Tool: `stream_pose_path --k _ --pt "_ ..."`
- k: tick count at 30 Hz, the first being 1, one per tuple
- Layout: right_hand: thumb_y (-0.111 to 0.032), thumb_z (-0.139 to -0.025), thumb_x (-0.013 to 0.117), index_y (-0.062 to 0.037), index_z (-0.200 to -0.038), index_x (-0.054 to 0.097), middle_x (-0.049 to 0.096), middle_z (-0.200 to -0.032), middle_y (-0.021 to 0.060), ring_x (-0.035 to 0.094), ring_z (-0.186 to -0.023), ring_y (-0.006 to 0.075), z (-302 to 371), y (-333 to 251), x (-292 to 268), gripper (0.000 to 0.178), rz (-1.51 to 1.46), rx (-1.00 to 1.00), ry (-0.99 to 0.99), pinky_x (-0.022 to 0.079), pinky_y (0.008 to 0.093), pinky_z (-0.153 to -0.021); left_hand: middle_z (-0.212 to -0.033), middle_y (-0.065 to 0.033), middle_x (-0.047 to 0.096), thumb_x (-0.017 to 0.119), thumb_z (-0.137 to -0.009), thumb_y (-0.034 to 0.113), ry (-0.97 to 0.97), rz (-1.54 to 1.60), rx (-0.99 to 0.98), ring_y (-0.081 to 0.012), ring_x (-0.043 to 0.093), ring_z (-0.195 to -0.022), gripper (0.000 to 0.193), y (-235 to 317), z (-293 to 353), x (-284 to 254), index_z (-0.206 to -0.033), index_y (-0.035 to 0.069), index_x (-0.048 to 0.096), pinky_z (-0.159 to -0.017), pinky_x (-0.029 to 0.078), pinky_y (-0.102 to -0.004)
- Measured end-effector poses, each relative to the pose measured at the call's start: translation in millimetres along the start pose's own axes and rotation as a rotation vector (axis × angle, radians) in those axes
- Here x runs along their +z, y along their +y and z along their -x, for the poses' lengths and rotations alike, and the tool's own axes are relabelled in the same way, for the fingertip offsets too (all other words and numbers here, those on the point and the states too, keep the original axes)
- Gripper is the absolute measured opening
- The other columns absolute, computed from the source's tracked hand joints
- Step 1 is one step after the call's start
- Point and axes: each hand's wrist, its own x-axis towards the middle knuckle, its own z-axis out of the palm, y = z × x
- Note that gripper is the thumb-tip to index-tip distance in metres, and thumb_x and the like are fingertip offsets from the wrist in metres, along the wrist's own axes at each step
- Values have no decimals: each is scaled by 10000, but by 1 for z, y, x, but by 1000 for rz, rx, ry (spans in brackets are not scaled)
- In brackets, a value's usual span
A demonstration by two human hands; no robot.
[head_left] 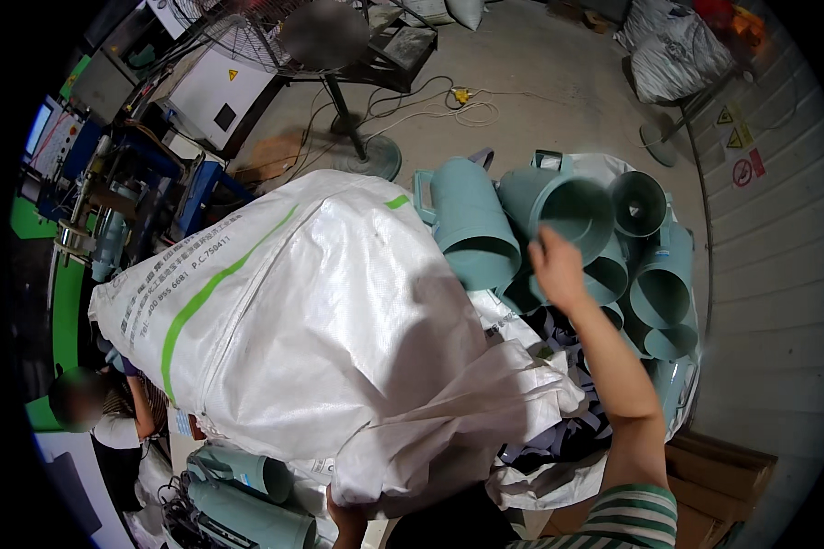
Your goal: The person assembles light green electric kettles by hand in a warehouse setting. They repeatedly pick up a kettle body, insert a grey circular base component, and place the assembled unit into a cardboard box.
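Observation:
A large white woven sack [339,302] with green stripes and dark print bulges across the middle, its loose mouth crumpled toward me. My left hand [346,520] is closed on the sack's near edge, with its fingers partly hidden. Beyond the sack's right side, my right hand [558,268] grips the rim of a teal plastic jug [568,210], whose open end faces me. Beside it lies another teal jug [471,215] with a side handle. Several more jugs, among them a narrower one [638,203], are piled on the right.
Dark grey pieces [568,435] lie under the jug pile. More teal jugs [247,512] lie at the lower left, near a seated person [124,403]. A fan stand [366,157] and cables are behind; machinery stands left, cardboard boxes [719,476] lower right, a ribbed wall [778,302] right.

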Motion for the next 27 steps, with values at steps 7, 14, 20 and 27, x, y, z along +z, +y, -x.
stream_pose_path --k 7,14,20,27 --pt "-388 -766 789 -9 -1213 615 672 -1131 205 685 -980 406 11 -31 60 612 224 91 -12 559 476 -835 -1009 -189 674 743 -740 27 93 -416 480 -392 676 -951 317 -15 7 -7 -1048 -20 685 -812 540 -438" --pt "-307 -867 757 73 -975 710 725 -957 264 712 -857 414 13 77 10 398 94 -8 240 545 519 -736 -1368 -185 581 644 -758 73 -49 -555 338 -382 510 -1306 620 35 -9 -11 -1370 38 557 -1132 384 -446" --pt "-224 -924 765 177 -1035 686 741 -1001 207 684 -803 266 54 24 -135 424 -627 369 394 568 424 -719 -1448 -179 514 742 -767 152 -157 -473 401 -369 466 -1357 743 44 30 -6 -1446 27 465 -1145 376 -438" --pt "-225 -980 621 173 -1157 632 700 -1146 241 653 -936 304 183 -152 -204 436 -451 -43 675 531 427 -834 -1551 -138 427 778 -751 169 -11 -628 614 -330 398 -1446 792 39 107 -77 -1468 72 457 -1186 325 -480"
